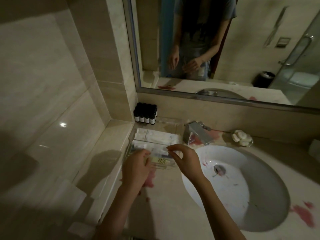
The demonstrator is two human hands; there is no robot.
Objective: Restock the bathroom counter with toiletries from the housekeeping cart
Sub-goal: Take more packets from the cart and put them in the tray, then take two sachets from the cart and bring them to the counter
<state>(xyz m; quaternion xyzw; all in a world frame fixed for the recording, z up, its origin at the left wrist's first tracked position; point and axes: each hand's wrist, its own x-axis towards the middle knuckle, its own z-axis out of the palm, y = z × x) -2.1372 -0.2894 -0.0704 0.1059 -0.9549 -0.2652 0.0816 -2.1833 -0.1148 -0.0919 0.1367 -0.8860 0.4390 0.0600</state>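
While both hands work over the clear tray (133, 138) just left of the sink (233, 179), the restock looks abt half done. White sachets (155, 135) fill the tray's far part, dark bottles (145, 115) stand packed in the corner left & back of the sink, and a clear packet (161, 161) w/ yellowish bits lies at the tray's near end, btwn the hands. Left hand (136, 168) lies over that packet, fingers loosely bent & blurred; can't tell if they grip. Right hand (184, 161) has thumb & forefinger nipped together by the sink's left rim; can't tell whether film is btwn them. Risks, imo: a slick wrapper slips rightward into the sink, or lands on the pink stain (150, 179) left of the sink & gets smeared. Room is tight: wall boxes the tray's left side, faucet (197, 132) behind the sink crowds its back right corner. Freest approach is from the sink's near-left counter edge, where the forearms come in.
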